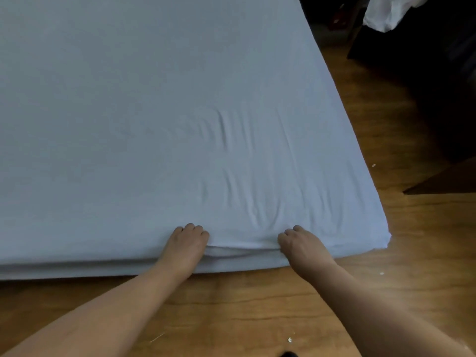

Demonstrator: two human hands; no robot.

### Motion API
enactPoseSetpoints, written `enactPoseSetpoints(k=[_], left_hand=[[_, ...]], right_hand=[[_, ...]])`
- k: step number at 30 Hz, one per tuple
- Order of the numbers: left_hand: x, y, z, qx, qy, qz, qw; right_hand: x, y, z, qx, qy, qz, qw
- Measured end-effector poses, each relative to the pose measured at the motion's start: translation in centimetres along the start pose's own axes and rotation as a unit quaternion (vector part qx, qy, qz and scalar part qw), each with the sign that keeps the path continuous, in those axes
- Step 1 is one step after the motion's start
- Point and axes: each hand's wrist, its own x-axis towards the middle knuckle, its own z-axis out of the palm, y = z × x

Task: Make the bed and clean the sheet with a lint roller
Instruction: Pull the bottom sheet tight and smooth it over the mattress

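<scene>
The bed [77, 266] fills most of the head view, a low mattress lying close to the wooden floor [257, 305], its long side running from the near edge away toward the top of the view, its right edge slanting up and to the left. Its near right corner [386, 238] points toward the lower right.

The sheet [128, 124] covers the whole visible top of the bed and wraps down over the near edge. It is pale blue-grey, plain and without pattern, mostly smooth and flat. A cluster of shallow wrinkles [231, 124] runs lengthwise away from the near edge, and a second, softer cluster [257, 202] lies just beyond the hands.

At the top right a dark piece of furniture [425, 86] stands well apart from the bed, with a white cloth [386, 11] hanging at its upper part.

The left hand [189, 240] sits at the near edge of the bed, fingers curled over the sheet there, its grip closed on the fabric. The right hand [298, 242], near it on the same edge, grips the sheet likewise with curled fingers; a small raised fold of sheet lies between the two hands.

Small pale specks [289, 339] lie on the floor.
</scene>
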Motion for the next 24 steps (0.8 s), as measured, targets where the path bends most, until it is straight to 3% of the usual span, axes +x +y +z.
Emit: enactPoseSetpoints(k=[6, 10, 12, 17, 24], left_hand=[[-0.5, -1.9, 0.1, -0.058, -0.037, 0.099, 0.993], [-0.8, -2.8, -0.4, -0.073, -0.002, 0.103, 0.992], [-1.5, -4.1, 0.0, -0.076, 0.028, 0.09, 0.993], [-4.7, -9.0, 2.8, -0.017, 0.021, -0.007, 1.0], [-5.1, -11.2, 4.3, -0.012, 0.062, 0.03, 0.998]], right_hand=[[-1.4, -2.1, 0.1, -0.04, -0.024, 0.059, 0.997], [0.6, -5.5, -1.0, -0.066, -0.008, 0.135, 0.989], [1.5, -7.0, -1.3, -0.068, 0.018, 0.112, 0.991], [3.8, -11.0, 0.1, -0.016, 0.03, 0.039, 0.999], [4.0, -11.6, 1.7, -0.013, 0.068, 0.039, 0.997]])
